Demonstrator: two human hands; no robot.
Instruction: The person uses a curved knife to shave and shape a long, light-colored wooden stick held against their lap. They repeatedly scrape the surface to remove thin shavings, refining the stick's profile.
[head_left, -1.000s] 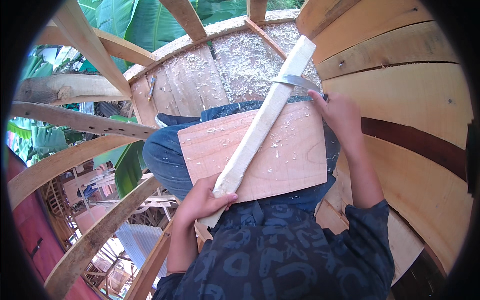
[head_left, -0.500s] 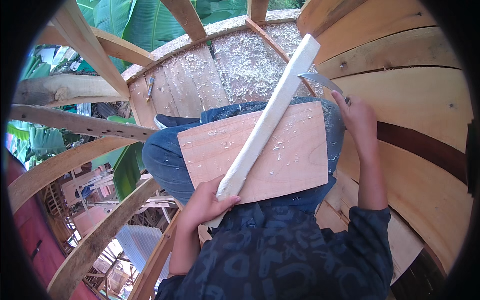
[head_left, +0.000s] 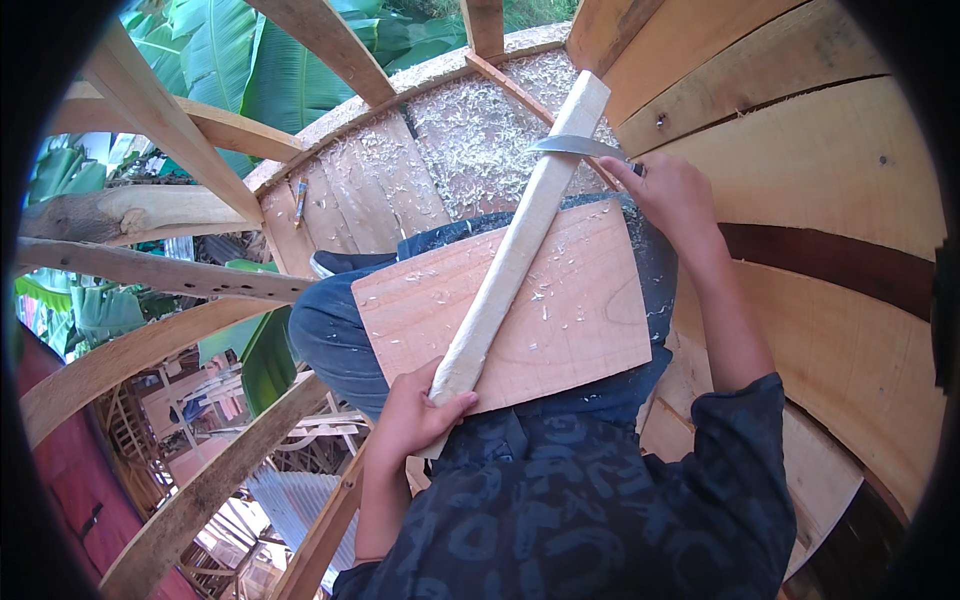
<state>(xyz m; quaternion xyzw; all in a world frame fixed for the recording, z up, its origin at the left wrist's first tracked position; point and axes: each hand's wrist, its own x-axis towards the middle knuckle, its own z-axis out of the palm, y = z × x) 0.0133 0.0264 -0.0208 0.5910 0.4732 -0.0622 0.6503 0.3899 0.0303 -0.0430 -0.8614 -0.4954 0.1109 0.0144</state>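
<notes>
A long pale piece of wood point(head_left: 517, 250) lies slanted across a flat board point(head_left: 560, 310) on my lap, its far end raised beyond my knees. My left hand point(head_left: 418, 408) is wrapped round its near end, thumb on top. In my right hand point(head_left: 672, 195) is a knife, held by a handle mostly hidden in the fingers. The curved knife blade point(head_left: 575, 145) points left and lies across the wood near its far end. Small shavings are scattered on the board.
Wood shavings point(head_left: 480, 120) cover the plank floor ahead. A thin marker-like stick point(head_left: 301, 200) lies at the far left of the floor. Plank walls point(head_left: 800, 160) rise close on my right. Open wooden beams point(head_left: 150, 270) frame the left side, with banana leaves point(head_left: 300, 80) beyond.
My right hand has moved left, bringing the knife blade from the wood's right edge to across it. My left hand keeps its hold; the view has shifted slightly.
</notes>
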